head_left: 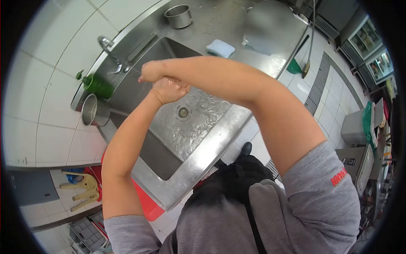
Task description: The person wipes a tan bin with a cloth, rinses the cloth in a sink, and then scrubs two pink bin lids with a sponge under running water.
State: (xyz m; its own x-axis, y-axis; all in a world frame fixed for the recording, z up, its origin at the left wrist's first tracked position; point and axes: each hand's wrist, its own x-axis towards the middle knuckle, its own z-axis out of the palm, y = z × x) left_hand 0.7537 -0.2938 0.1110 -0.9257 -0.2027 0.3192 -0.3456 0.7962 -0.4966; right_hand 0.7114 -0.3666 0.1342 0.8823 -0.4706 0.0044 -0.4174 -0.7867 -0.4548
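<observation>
Both hands are together over the steel sink (194, 131), below the tap (115, 57). My left hand (170, 89) is wet and closed, its knuckles up, against the underside of my right wrist; nothing shows in it. My right hand (151, 72) is bent down at the wrist beside it, with a fingertip showing at its left edge and the other fingers mostly hidden. Rippling water covers the sink bottom around the drain (183, 112).
A green pump bottle (98, 86) and a steel pot (94, 111) stand left of the sink. Another steel pot (178, 17) and a folded light-blue cloth (220, 48) are on the counter beyond. A broom (306, 70) and green dustpan (294, 66) are at the right.
</observation>
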